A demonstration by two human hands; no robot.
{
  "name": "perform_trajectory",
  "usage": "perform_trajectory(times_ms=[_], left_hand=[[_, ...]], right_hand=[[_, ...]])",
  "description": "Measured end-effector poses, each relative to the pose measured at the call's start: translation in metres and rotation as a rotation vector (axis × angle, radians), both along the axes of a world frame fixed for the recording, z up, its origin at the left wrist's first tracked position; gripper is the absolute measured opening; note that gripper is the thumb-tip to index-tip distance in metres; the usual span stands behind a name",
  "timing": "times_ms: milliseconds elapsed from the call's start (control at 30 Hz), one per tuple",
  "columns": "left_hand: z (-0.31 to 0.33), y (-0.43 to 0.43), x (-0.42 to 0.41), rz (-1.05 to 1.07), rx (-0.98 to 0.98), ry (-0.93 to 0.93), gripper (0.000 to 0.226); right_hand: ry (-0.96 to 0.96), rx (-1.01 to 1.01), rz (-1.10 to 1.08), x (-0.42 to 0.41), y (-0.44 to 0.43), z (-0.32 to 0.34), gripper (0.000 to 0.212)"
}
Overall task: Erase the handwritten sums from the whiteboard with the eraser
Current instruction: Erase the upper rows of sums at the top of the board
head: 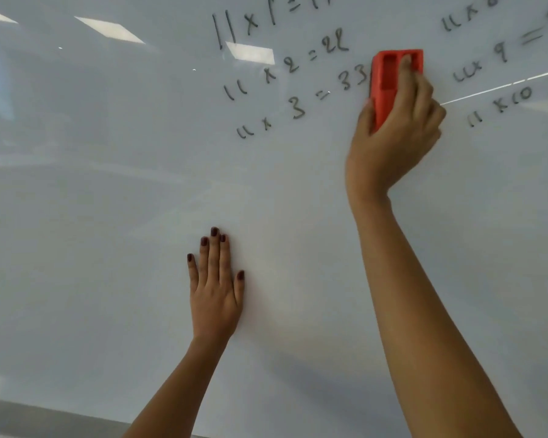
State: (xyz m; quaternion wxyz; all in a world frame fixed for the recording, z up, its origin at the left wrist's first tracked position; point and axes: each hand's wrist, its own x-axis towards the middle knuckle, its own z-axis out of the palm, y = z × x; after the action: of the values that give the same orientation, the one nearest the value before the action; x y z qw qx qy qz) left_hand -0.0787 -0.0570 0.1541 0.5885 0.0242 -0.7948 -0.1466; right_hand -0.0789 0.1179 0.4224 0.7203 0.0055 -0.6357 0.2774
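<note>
Glossy whiteboard (pixel 108 184), sums (pixel 285 74) along its top edge; right hand (pixel 393 134) clamped on red eraser (pixel 389 86), left hand (pixel 215 286) flat, fingers together. Best: firm, overlapping strokes.

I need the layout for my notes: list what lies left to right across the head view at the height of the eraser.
Bare whiteboard → sums of the left column (11 x 2 = 22, 11 x 3 = 33) → eraser held by the right hand → right column of sums (11 x 9, 11 x 10).
</note>
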Motion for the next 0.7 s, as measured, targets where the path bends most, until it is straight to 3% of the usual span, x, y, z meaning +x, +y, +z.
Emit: perform_trajectory(times_ms=[67, 267, 333, 400, 600, 700], left_hand=[[-0.001, -0.001, -0.001, 0.002, 0.001, -0.003, 0.060], [-0.001, 0.001, 0.000, 0.002, 0.022, -0.018, 0.064], [-0.002, 0.001, 0.001, -0.002, 0.034, -0.032, 0.063], [-0.001, 0.001, 0.001, -0.001, 0.031, -0.031, 0.063], [-0.002, 0.001, 0.002, 0.004, 0.029, -0.037, 0.062], [-0.002, 0.001, 0.001, 0.006, 0.019, -0.031, 0.062]], right_hand=[[-0.001, 0.117, 0.018, 0.004, -0.019, -0.005, 0.053], [0.083, 0.838, 0.024, 0.013, -0.071, -0.081, 0.044], [0.088, 0.978, 0.005, 0.011, -0.065, -0.087, 0.043], [0.103, 0.892, -0.002, 0.009, -0.053, -0.075, 0.043], [0.048, 0.040, 0.092, 0.003, -0.006, -0.008, 0.050], [0.034, -0.079, 0.107, 0.003, -0.011, 0.007, 0.051]])
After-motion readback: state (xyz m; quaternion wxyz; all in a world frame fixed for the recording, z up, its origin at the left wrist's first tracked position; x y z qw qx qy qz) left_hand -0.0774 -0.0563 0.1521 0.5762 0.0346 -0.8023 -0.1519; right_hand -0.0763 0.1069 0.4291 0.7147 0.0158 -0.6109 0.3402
